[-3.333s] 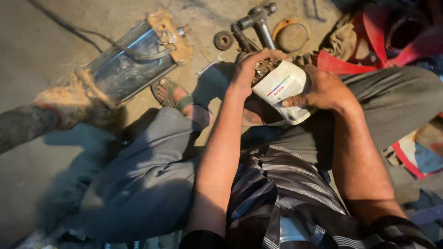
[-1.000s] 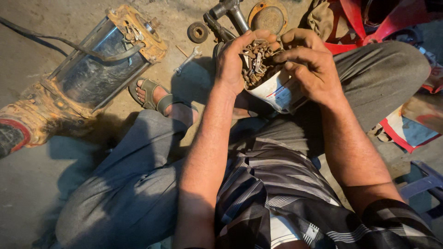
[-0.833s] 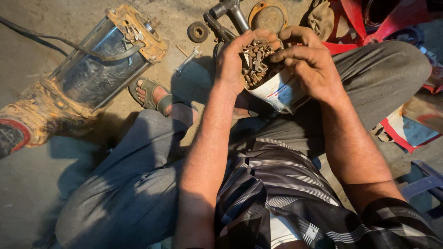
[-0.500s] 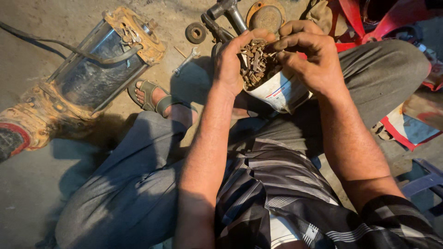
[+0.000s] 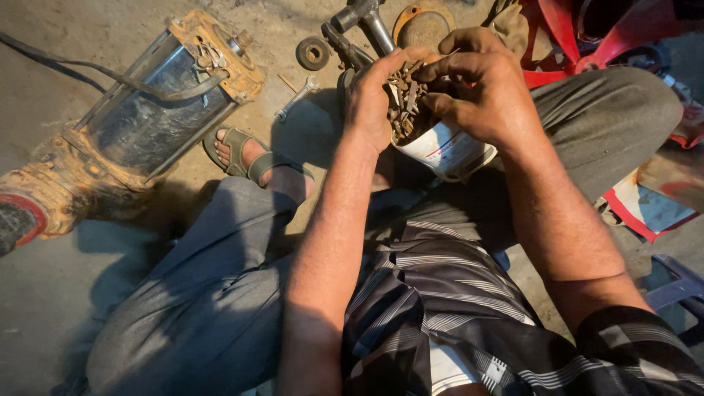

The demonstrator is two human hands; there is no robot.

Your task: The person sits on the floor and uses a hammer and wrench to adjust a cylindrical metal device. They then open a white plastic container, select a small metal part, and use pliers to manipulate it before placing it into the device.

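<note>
rusted orange metal caps the ends of a large steel motor casing (image 5: 150,117) lying on its side on the concrete floor (image 5: 44,293), a black cable (image 5: 110,73) draped across it, well clear of the seated person's sandalled foot (image 5: 253,158). grey trousers (image 5: 213,293) fold up at the knees, making a lap over which the work is held close to the eyes. there the left hand (image 5: 374,99) wraps around the rim of a white container (image 5: 447,150), fingers curled tight against its side and tilting it slightly toward the body so the contents show. the right hand (image 5: 484,84) hangs over the opening, thumb and fingertips pressed together among a heap of rusty screws and nails (image 5: 405,103) that fills the container to the top; whether a single piece is pinched cannot be made out. on the floor just beyond the hands lie a hammer (image 5: 370,22), a round rusted disc (image 5: 422,26), a small bearing ring (image 5: 314,53) and a little spanner (image 5: 295,99), all within arm's reach.
</note>
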